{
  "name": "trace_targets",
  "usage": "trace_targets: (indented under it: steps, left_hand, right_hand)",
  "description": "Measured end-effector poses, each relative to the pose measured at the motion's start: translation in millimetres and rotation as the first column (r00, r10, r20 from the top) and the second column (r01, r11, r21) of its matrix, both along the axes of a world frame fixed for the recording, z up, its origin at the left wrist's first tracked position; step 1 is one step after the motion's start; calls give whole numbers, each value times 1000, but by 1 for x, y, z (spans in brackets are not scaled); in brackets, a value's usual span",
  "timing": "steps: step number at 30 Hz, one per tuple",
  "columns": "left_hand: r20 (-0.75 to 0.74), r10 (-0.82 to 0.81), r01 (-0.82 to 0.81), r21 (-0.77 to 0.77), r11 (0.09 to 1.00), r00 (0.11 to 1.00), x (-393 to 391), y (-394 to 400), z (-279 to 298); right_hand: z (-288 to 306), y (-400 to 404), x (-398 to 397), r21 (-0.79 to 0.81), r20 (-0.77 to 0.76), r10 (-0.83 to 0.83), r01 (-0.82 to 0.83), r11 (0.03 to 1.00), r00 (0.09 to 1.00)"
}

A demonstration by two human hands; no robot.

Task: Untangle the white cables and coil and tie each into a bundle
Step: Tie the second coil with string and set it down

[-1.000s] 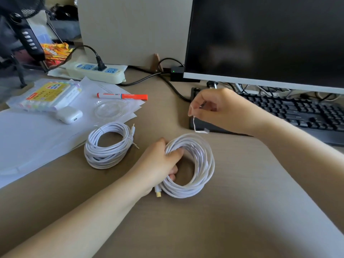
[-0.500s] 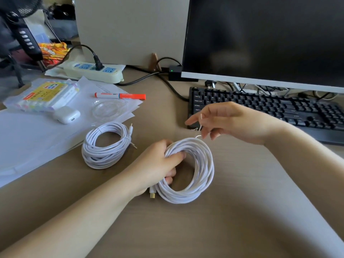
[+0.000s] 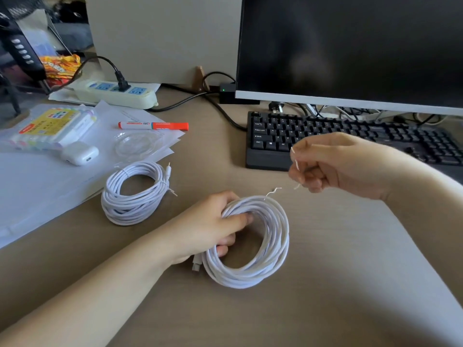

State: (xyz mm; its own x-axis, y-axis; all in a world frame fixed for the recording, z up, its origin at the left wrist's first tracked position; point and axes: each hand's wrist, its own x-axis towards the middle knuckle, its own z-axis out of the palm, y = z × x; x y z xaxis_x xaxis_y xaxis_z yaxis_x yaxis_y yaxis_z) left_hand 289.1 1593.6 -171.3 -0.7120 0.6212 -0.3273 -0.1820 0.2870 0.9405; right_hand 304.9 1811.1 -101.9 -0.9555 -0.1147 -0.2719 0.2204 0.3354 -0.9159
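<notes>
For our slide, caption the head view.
Left hand grips a coiled white cable; right hand pinches a twist tie.

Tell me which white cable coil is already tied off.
The coil lying alone beside the papers, with a twist tie cinched round its right side. The other coil is gripped by the left hand, its tie unfastened.

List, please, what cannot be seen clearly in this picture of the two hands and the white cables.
Head view only:
- Connector of the cable coil: half hidden by the left hand; its type is unclear.
- Twist tie: thin and blurred; the right hand covers its middle.
- Second wire piece at the coil's top: whether it wraps the coil is too small to tell.
- Tied coil: its tie is too small to judge.
</notes>
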Motion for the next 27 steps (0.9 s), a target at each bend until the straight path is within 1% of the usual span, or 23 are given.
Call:
trace_targets:
  steps: [1, 2, 3, 4, 6, 8, 11, 13, 15, 18, 20, 25, 27]
  left_hand:
    - [0, -15, 15, 2, 1000, 1000, -1, -1, 1]
    - [1, -33, 33, 1, 999, 999, -2, -1, 2]
    - [0, -52, 52, -2, 999, 999, -2, -2, 3]
    - [-3, -66, 66, -5, 998, 998, -3, -3, 3]
    - [0, -65, 65, -6, 998, 998, -3, -3, 4]
    - [25, -39, 39, 3, 999, 999, -3, -4, 5]
    - [80, 0, -2, 27, 1000, 997, -3, -3, 5]
    - [107, 32, -38, 54, 998, 994, -2, -2, 6]
    - [118, 74, -85, 91, 992, 990, -2, -1, 7]
    - [118, 173, -189, 144, 971, 978, 3, 4, 6]
    - [111, 219, -236, 174, 956, 969, 11, 11, 5]
    - [79, 260, -272, 257, 927, 962, 32, 28, 4]
    - [26, 287, -284, 258, 923, 957, 41, 33, 3]
  right_hand:
    - [-6, 1, 1, 155, -54, 2, 6, 988, 999]
    - [-13, 1, 1, 339, -130, 33, 13, 941, 991]
    - [-21, 1, 1, 488, -203, 104, 9, 873, 974]
    - [-28, -1, 1, 591, -256, 198, -9, 806, 946]
    - [-44, -6, 1, 695, -297, 353, -53, 717, 887]
    - [-56, -9, -2, 755, -346, 447, -38, 655, 825]
    - [-63, -11, 0, 817, -404, 539, 27, 576, 739]
    - [-61, -11, 10, 847, -396, 585, 35, 531, 707]
    - [-59, -10, 24, 869, -365, 621, 13, 495, 693]
    - [-57, -8, 61, 870, -367, 626, 16, 493, 688]
    - [-56, -12, 91, 867, -356, 599, 15, 498, 717]
    - [-58, -20, 128, 893, -316, 554, 44, 447, 770]
    - [-58, -22, 134, 877, -293, 516, 12, 480, 805]
